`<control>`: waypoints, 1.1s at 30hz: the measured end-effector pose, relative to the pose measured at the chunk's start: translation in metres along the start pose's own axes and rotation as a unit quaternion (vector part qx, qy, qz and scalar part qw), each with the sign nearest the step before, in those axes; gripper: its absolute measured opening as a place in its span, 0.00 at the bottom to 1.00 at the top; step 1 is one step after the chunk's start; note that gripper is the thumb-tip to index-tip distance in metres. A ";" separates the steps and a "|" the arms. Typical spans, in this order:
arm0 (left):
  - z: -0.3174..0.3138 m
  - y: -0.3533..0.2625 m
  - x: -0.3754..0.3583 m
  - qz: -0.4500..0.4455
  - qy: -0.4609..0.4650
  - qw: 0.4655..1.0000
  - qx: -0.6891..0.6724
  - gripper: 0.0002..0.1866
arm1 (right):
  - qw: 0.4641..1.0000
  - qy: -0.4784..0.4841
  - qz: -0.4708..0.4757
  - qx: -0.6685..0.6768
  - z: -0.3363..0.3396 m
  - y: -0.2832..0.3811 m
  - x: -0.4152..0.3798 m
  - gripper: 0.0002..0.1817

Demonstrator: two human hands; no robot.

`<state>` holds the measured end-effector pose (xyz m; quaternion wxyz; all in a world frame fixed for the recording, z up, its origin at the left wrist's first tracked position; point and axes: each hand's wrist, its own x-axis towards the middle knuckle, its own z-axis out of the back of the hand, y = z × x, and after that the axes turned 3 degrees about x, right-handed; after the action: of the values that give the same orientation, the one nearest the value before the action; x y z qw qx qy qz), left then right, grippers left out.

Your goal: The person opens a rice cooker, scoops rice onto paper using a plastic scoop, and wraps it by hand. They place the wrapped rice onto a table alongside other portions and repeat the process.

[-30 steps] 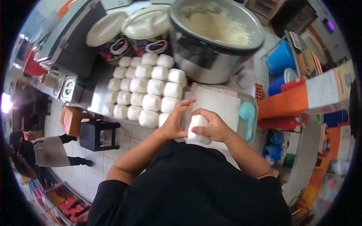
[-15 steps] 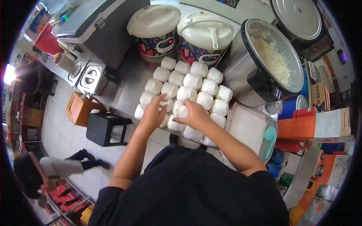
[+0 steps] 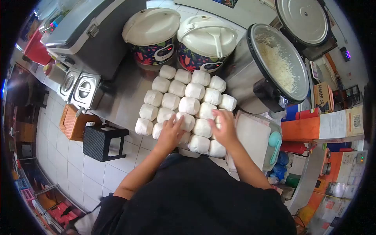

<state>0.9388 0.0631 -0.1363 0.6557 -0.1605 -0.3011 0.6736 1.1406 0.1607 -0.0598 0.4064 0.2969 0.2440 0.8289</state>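
Observation:
Several white paper-wrapped bundles (image 3: pixel 189 105) stand in close rows on the steel counter. My left hand (image 3: pixel 170 133) is at the near rows, its fingertips touching the side of a white wrapped bundle (image 3: pixel 185 121); its fingers are bent and apart, not wrapped around it. My right hand (image 3: pixel 225 128) reaches over the right side of the rows, thumb and fingers spread. Its thumb is beside another wrapped bundle (image 3: pixel 203 128), and its palm and fingers partly hide the bundles beneath. Neither hand lifts anything.
Two flowered rice cookers (image 3: pixel 154 53) stand behind the bundles. A large open cooker (image 3: pixel 239 78) of cooked rice (image 3: pixel 276 62) is at the right. Beside the rows lie a stack of paper sheets (image 3: pixel 250 133) and a turquoise scoop (image 3: pixel 275 141). Black stool (image 3: pixel 96 143) on the floor.
My right hand has let go of the wrapped bundle it gripped and moved right, its fingers opening. My left hand has moved right and down to the near bundles. The view has shifted slightly.

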 end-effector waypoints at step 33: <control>-0.052 -0.225 0.213 0.035 0.035 0.856 -0.515 0.70 | 0.792 0.451 -0.038 -0.409 0.297 -0.193 0.191 0.09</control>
<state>1.1290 0.2724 0.0007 0.4650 -0.5091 -0.5763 0.4387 1.3537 0.4718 0.0805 0.3649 -0.3145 0.0485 0.8750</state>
